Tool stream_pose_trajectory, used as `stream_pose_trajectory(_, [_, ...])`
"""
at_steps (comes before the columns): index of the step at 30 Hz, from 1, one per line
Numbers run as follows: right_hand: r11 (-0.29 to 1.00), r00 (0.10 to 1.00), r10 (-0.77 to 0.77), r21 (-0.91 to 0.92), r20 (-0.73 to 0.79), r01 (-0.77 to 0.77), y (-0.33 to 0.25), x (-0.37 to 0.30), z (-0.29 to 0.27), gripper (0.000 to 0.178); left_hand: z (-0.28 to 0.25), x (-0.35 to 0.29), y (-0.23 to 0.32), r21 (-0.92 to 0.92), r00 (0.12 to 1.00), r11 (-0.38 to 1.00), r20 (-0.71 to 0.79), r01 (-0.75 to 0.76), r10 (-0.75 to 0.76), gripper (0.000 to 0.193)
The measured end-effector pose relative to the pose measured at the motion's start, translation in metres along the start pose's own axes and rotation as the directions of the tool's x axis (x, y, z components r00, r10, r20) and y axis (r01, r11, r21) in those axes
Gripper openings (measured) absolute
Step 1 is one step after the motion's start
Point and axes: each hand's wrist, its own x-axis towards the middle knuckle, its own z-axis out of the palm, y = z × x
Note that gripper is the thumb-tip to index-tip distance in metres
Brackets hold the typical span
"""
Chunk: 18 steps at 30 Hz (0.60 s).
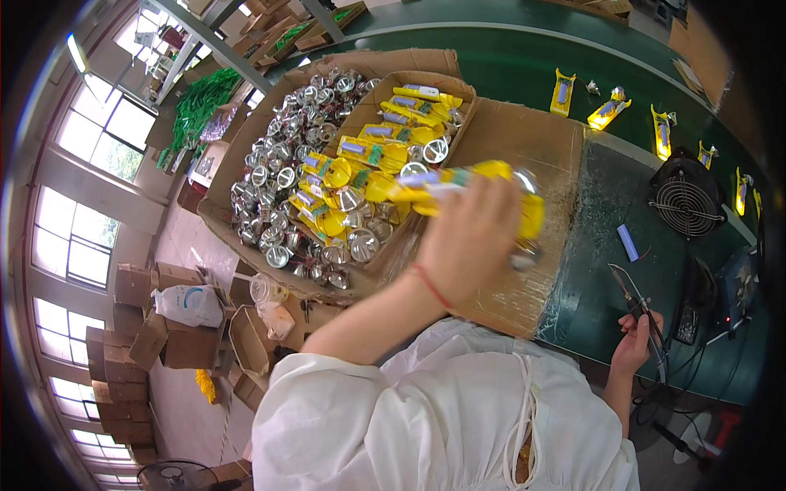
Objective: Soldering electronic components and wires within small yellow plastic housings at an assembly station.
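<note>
My left hand [479, 225], a red cord round its wrist, is closed on yellow plastic housings [530, 214]. They carry a lavender battery cell and clear, shiny lamp heads, partly blurred by motion; my fingers hide how many there are. This hand hovers over the flattened cardboard, beside a carton [467, 92] of similar yellow housings [372, 153] with cells and lamp heads. At the right, my right hand [634, 340] grips a soldering iron [634, 303] with a thin metal tip, angled up and left. A loose lavender battery cell [628, 243] lies beyond it on the green bench.
A larger carton of silvery lamp heads [282, 151] stands at left. Several yellow housings [562, 92] sit along the far green belt [491, 45]. A black round-grilled fan [688, 204] and a dark unit with a red light [734, 290] stand right. Cables hang near my right hand.
</note>
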Motion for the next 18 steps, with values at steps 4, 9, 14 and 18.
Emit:
stream_pose_trajectory(4, [1.000,1.000,-0.019,0.012,-0.009,0.020,0.012,0.003,0.001,0.016,0.044,-0.002,0.078,-0.077,1.000,0.997,0.017,0.008,-0.007,0.032])
stream_pose_trajectory(9, [1.000,1.000,-0.001,0.008,0.011,0.001,0.017,0.011,-0.018,0.019,0.067,0.000,0.110,-0.189,0.998,0.981,-0.036,0.037,-0.045,0.030])
stream_pose_trajectory(14, [1.000,1.000,0.024,0.012,-0.012,-0.024,0.013,0.012,-0.021,0.019,0.056,-0.027,0.083,-0.608,0.988,0.793,-0.139,-0.035,-0.063,0.058])
stream_pose_trajectory(18, [1.000,0.999,-0.003,0.003,-0.049,0.003,0.014,0.007,-0.009,0.017,0.074,-0.046,0.038,-0.701,0.963,0.684,0.014,0.202,-0.270,0.058])
